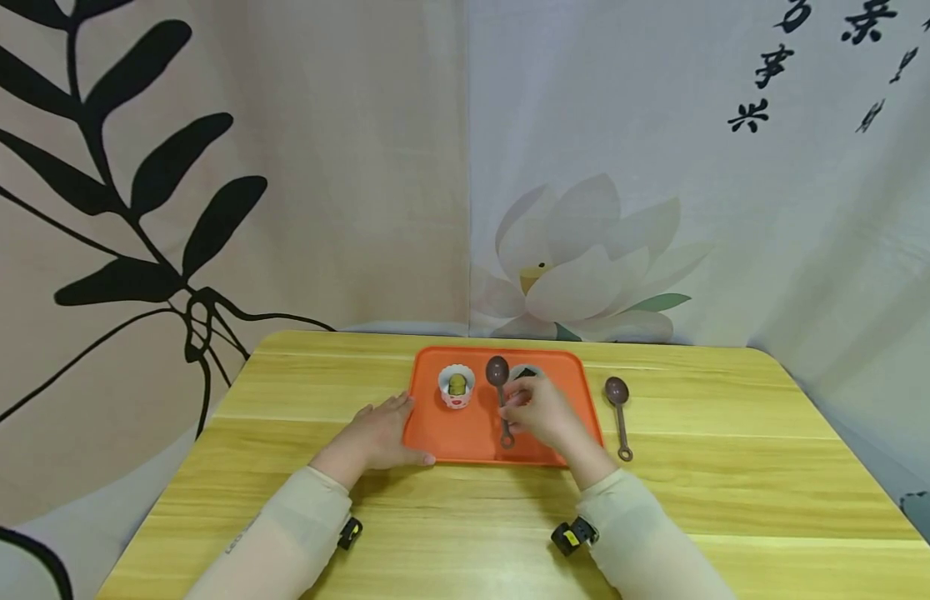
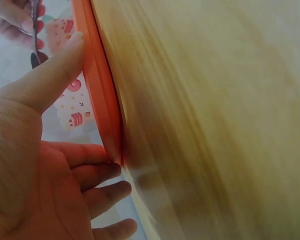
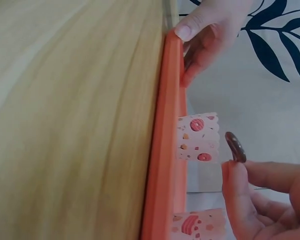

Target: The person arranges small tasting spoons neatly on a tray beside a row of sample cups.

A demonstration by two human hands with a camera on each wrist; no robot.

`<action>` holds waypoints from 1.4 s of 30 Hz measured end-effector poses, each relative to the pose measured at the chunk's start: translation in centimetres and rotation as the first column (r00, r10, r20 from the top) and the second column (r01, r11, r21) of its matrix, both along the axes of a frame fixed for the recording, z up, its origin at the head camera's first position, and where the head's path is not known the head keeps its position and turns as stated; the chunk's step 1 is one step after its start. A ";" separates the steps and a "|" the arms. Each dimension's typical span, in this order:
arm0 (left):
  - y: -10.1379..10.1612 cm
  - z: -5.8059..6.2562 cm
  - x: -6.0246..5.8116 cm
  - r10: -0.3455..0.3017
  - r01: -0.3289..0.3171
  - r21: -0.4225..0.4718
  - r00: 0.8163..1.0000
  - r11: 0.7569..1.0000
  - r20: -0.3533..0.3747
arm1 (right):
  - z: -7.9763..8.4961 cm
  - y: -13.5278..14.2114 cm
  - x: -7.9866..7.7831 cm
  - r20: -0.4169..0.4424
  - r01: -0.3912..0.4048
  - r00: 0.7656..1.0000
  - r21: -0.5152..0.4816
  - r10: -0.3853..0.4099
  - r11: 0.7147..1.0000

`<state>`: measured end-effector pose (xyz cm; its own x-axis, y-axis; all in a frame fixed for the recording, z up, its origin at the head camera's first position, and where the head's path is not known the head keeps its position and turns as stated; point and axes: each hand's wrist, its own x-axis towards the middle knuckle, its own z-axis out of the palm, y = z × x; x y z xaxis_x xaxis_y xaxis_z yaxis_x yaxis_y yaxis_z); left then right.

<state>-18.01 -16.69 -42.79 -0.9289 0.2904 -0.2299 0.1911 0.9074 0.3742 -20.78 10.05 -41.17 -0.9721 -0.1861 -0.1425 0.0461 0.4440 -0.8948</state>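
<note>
My right hand [image 1: 538,408] pinches a brown spoon [image 1: 497,372] by its handle, above the orange tray [image 1: 472,446]. The spoon's bowl points to the far side in the head view. Just behind that hand stands a paper cup [image 1: 527,369] with something dark in it, partly hidden by the fingers. At the tray's near left corner my left hand [image 1: 378,432] touches the rim, thumb along the front and fingers fairly straight at the side. Further left on the tray is a patterned paper cup [image 1: 457,400] holding a greenish-yellow piece [image 1: 457,384].
To the right of the tray, a second brown spoon [image 1: 621,417] lies on the wooden table [image 1: 705,492]. A printed curtain [image 1: 360,167] hangs behind the table's far edge.
</note>
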 end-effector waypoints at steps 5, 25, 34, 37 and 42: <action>0.0 0.0 0.0 0.001 -0.001 0.001 1.000 1.000 0.000 | -0.5 -0.3 -0.2 -0.002 -0.004 1.000 0.016 0.004 1.000; 0.0 0.1 0.1 0.005 -0.004 -0.022 1.000 1.000 0.018 | -1.4 -1.8 -0.8 0.049 -0.002 0.999 0.033 0.000 0.999; 0.0 0.2 0.0 0.009 -0.009 -0.001 1.000 1.000 0.009 | -2.0 -2.1 -0.9 0.048 0.001 0.999 0.049 -0.004 0.999; 0.0 0.1 0.0 0.009 -0.009 -0.002 1.000 1.000 0.009 | -2.0 -2.2 -0.9 0.051 -0.002 0.999 0.069 -0.002 0.998; 0.1 0.1 0.0 0.005 -0.005 -0.004 1.000 1.000 0.010 | -1.8 -2.4 -0.9 0.071 0.002 0.997 0.092 -0.009 0.996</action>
<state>-18.00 -16.61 -42.65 -0.9281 0.2847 -0.2400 0.1827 0.9098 0.3727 -21.67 7.64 -43.01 -0.9599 -0.1639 -0.2274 0.1106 0.5242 -0.8444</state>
